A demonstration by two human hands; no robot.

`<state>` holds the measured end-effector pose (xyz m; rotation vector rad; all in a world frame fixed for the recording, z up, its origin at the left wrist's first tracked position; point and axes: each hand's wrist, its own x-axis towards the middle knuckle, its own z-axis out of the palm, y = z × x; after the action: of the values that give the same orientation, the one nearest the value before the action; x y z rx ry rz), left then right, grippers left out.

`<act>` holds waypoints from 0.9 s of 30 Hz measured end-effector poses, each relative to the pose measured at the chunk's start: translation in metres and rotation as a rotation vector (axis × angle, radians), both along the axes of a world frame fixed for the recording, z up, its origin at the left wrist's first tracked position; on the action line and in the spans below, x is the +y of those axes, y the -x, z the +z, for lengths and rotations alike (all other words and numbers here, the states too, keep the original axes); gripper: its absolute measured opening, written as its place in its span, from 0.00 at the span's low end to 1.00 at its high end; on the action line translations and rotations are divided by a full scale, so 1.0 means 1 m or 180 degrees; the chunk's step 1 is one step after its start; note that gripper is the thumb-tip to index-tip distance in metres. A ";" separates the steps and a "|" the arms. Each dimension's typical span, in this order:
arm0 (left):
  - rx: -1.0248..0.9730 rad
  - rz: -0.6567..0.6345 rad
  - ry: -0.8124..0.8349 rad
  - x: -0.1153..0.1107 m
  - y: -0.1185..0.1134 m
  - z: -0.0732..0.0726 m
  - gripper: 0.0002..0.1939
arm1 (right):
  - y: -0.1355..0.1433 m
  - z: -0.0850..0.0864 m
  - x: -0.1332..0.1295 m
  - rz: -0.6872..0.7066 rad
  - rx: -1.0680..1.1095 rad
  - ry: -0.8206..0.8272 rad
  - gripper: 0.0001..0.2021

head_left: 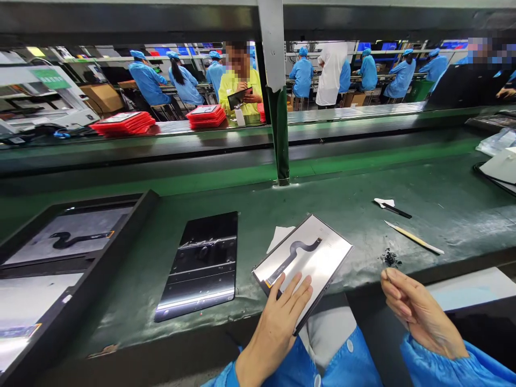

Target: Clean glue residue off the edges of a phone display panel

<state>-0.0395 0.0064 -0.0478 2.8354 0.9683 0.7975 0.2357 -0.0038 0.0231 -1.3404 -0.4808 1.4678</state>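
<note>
A silver-backed display panel (322, 252) with a dark curved flex cable lies tilted at the table's front edge. My left hand (278, 322) rests on its lower left part, fingers spread flat. My right hand (419, 309) is off to the right, thumb and index finger pinched together beside a small pile of black scraps (390, 258); anything between the fingertips is too small to name. Left of the panel lies a glossy black screen (205, 263). Behind the scraps are a pale-handled pointed tool (415, 238) and a black tool with a white tip (393, 207).
A black tray (137, 220) holding more panels stands at the left. A metal post (280, 134) rises from the table's back edge. Red stacks (124, 123) and a person in yellow (258, 86) are beyond; white items lie at the far right.
</note>
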 end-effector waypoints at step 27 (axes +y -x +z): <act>0.0678 -0.0552 0.1275 0.074 -0.080 0.119 0.10 | -0.046 -0.025 0.005 -0.0135 -0.5088 -0.1224 0.28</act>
<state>0.0409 0.0800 0.0715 2.6339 0.7805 0.2515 0.2815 0.0008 -0.0020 -1.9232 -1.5832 -0.0677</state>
